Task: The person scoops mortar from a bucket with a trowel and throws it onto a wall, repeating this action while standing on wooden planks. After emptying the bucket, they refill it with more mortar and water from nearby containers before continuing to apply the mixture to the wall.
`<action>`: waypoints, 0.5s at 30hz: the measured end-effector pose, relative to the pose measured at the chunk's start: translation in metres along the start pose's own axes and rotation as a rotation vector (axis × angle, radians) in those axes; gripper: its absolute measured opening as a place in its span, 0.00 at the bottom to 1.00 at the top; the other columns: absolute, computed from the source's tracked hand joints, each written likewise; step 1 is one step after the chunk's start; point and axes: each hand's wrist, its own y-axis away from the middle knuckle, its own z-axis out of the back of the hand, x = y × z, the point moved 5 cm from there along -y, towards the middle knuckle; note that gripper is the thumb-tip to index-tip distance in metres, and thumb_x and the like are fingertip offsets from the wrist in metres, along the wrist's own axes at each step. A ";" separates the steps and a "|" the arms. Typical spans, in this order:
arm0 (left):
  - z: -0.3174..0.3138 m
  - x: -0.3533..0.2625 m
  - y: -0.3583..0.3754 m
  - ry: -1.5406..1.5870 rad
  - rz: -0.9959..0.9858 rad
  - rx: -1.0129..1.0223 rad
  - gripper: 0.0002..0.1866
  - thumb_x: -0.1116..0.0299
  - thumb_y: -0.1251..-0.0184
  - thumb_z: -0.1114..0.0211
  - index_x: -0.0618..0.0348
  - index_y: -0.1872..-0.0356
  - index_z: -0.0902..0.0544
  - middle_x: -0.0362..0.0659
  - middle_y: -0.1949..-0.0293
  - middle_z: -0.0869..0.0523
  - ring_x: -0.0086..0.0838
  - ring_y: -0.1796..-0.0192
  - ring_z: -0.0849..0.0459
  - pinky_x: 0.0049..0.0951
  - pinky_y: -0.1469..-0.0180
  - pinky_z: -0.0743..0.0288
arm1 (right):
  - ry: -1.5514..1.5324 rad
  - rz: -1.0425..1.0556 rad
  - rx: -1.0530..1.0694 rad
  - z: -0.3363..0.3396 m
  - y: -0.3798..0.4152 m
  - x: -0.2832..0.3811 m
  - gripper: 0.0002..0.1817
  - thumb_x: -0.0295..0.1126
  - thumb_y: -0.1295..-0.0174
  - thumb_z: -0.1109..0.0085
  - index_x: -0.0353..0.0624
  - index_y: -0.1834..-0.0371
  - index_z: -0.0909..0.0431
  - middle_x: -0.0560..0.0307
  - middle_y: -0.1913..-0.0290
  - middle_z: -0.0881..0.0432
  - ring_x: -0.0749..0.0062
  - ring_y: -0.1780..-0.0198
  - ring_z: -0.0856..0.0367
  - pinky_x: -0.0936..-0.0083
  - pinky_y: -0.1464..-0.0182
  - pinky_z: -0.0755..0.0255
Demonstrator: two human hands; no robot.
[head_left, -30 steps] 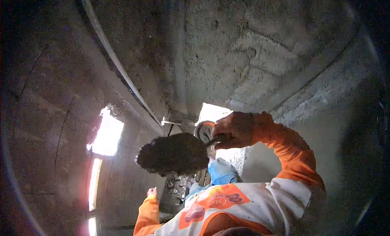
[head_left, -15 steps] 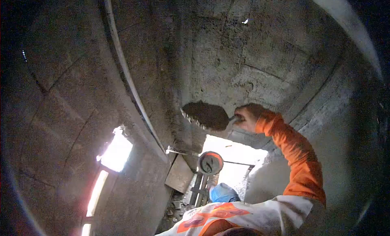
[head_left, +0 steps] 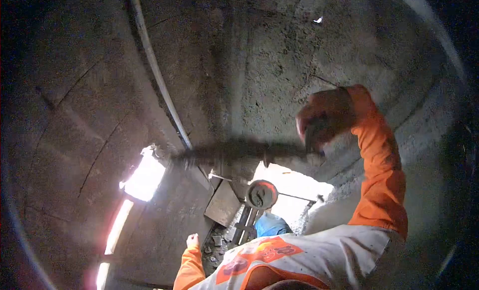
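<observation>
My right hand [head_left: 327,115], in an orange sleeve, is closed around the handle of a trowel in front of the rough wall [head_left: 274,75]. The hand is bent downward and smeared by motion. A long dark blurred streak [head_left: 239,151] runs leftward from below it; I cannot separate trowel blade from loose mortar in it. At the lower left my left hand [head_left: 193,240] shows small beside my body, its fingers curled in and nothing visible in them. Below the streak stands a round bucket [head_left: 262,194] with an orange inner rim and grey contents.
A pale pipe [head_left: 162,85] runs down the wall at left. Bright openings [head_left: 144,178] light the left side and the area behind the bucket. A flat board [head_left: 222,204] leans near rubble [head_left: 215,242] on the floor. Blue trouser cloth [head_left: 272,225] shows above my patterned white shirt.
My right hand has swung up and right and tipped downward. The dark mortar heaped on the trowel is now a blurred streak. My left hand has come into view.
</observation>
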 end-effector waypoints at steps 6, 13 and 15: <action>0.005 0.023 0.135 -1.282 0.085 0.854 0.22 0.55 0.48 0.48 0.49 0.51 0.28 0.49 0.53 0.25 0.40 0.53 0.25 0.39 0.54 0.31 | -0.325 -0.312 -1.457 0.154 0.074 -0.182 0.21 0.49 0.48 0.54 0.42 0.63 0.30 0.57 0.70 0.28 0.76 0.72 0.31 0.77 0.75 0.34; -0.019 0.052 0.174 -0.933 0.160 0.663 0.18 0.61 0.46 0.50 0.51 0.53 0.27 0.51 0.59 0.23 0.41 0.56 0.24 0.39 0.55 0.30 | -0.500 -0.335 -1.533 0.025 0.082 -0.254 0.12 0.42 0.48 0.52 0.46 0.80 0.31 0.63 0.87 0.33 0.76 0.87 0.34 0.79 0.86 0.40; -0.033 0.062 0.163 -1.023 0.008 0.734 0.17 0.63 0.46 0.50 0.52 0.54 0.26 0.51 0.61 0.22 0.41 0.57 0.23 0.39 0.56 0.29 | 0.355 -0.411 -0.920 -0.052 0.022 -0.297 0.13 0.40 0.45 0.58 0.43 0.78 0.30 0.63 0.88 0.33 0.77 0.85 0.33 0.79 0.82 0.37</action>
